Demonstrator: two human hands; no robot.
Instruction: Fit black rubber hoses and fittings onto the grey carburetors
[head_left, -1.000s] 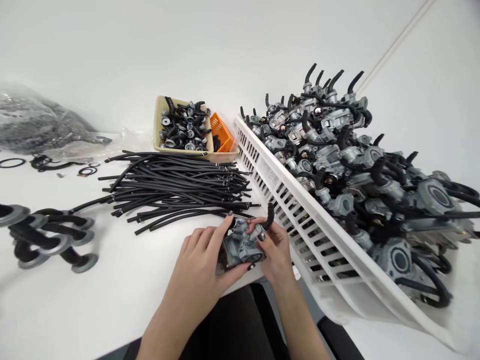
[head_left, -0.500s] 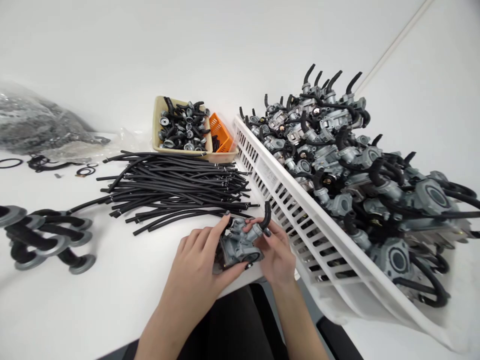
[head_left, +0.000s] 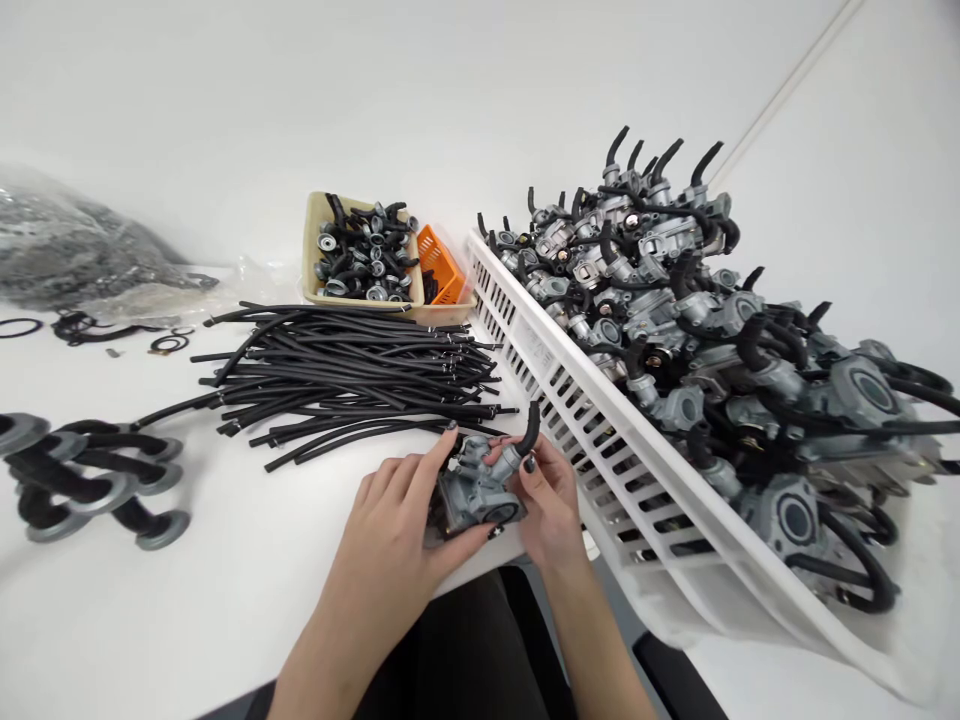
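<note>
Between my hands, at the table's front edge, is a grey metal carburetor (head_left: 476,485) with a short black rubber tube (head_left: 531,430) pointing up from its cap. My left hand (head_left: 401,510) grips its body from the left, thumb along the lower front and fingers over the top. On the other side, my right hand (head_left: 551,500) is closed around the cap end, its thumb just below the tube. The fingers behind the carburetor are partly hidden. Just beyond lies a pile of black rubber hoses (head_left: 352,365).
On the right, a white slotted crate (head_left: 600,430) is heaped with carburetors (head_left: 660,310). A cream bin (head_left: 309,250) of capped tubes and an orange basket (head_left: 442,262) stand at the back. Elbow tubes with metal caps (head_left: 90,480) and a plastic bag (head_left: 75,250) are at left.
My right thumb has shifted slightly at the cap, beside the tube's base. The carburetor and my left hand stay almost in the same place.
</note>
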